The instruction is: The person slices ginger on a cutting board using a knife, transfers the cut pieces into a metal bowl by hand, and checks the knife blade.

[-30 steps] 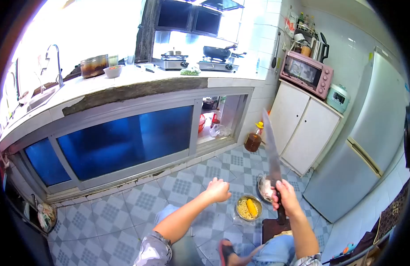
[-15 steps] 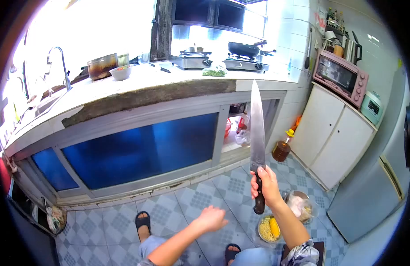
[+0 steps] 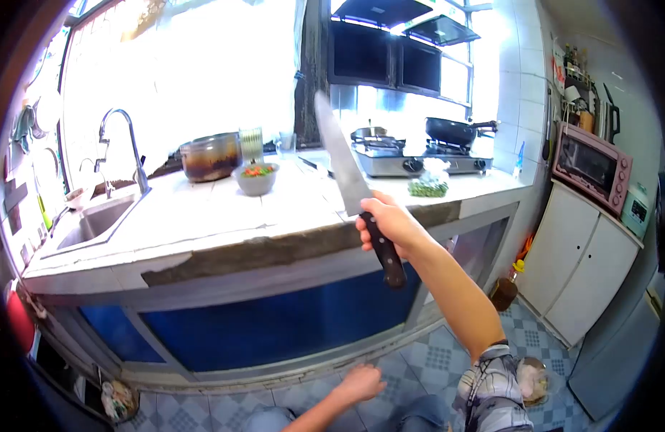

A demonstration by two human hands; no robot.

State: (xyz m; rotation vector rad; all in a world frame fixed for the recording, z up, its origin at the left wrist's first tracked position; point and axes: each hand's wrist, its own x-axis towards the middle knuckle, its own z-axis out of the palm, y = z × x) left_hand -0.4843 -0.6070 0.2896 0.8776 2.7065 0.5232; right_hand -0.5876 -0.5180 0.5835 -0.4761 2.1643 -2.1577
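My right hand [image 3: 391, 222] is closed round the dark riveted handle of a large kitchen knife [image 3: 340, 155]. Its broad blade points up and slightly left, in front of the counter's edge. Low in the view, my left hand [image 3: 361, 382] hangs over the floor with its fingers loosely curled in, and nothing shows in it. Beyond the knife on the white tiled counter [image 3: 203, 223] stand a grey bowl [image 3: 256, 181] of chopped red and green pieces and a bag of chopped greens [image 3: 428, 186]. Another dark-handled tool [image 3: 317, 167] lies partly behind the blade.
A sink [image 3: 95, 222] with a tall faucet is at the left. A browned pot [image 3: 211, 158] stands behind the bowl. At the back right, a gas stove [image 3: 390, 165] carries a black pan [image 3: 450, 131]. A pink oven [image 3: 593, 162] tops the white cabinet [image 3: 563, 237]; an oil bottle [image 3: 505, 289] stands on the floor.
The view has risen and come nearer the counter. My right hand, still gripping the knife, is now at counter-edge height, with the blade leaning left. My left hand stays low and curled.
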